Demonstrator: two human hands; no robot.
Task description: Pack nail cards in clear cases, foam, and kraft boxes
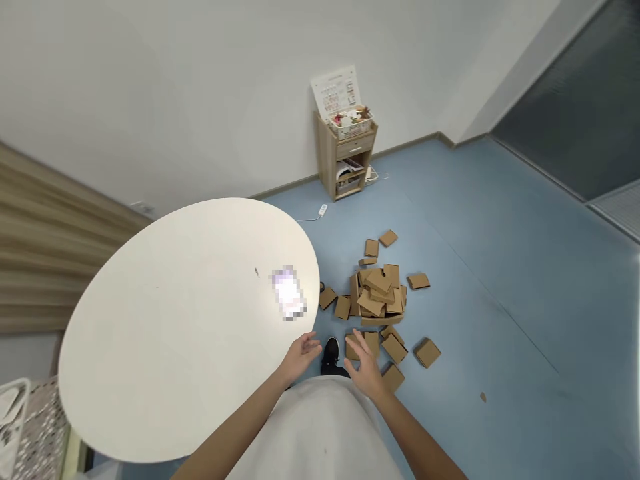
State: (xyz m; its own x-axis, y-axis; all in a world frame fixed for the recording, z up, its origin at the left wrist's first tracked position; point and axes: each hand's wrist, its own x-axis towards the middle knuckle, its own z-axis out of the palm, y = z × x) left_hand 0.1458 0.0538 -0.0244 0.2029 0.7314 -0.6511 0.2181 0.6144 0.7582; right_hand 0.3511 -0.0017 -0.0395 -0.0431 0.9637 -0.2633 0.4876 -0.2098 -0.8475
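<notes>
- Nothing is held: the bare left hand (300, 356) is loosely opened with bent fingers by the worktop edge, and the bare right hand (366, 370) is opened with its fingers spread.
- By appearance, sorting is only partly done: many small, flat brown cardboard boxes (371, 304) are heaped in an open brown cardboard carton (383, 321), while others (427, 352) are left scattered around it.
- The carton is placed on the blue floor (505, 267), just beyond the right hand; it is filled unevenly, with boxes tilted above its rim.
- The boxes are plain and squarish; whether any are sealed cannot be told from this height.
- On the round white worktop (175, 320), a bright rectangular object (289, 293) is seen — blurred into blocks, perhaps a phone.
</notes>
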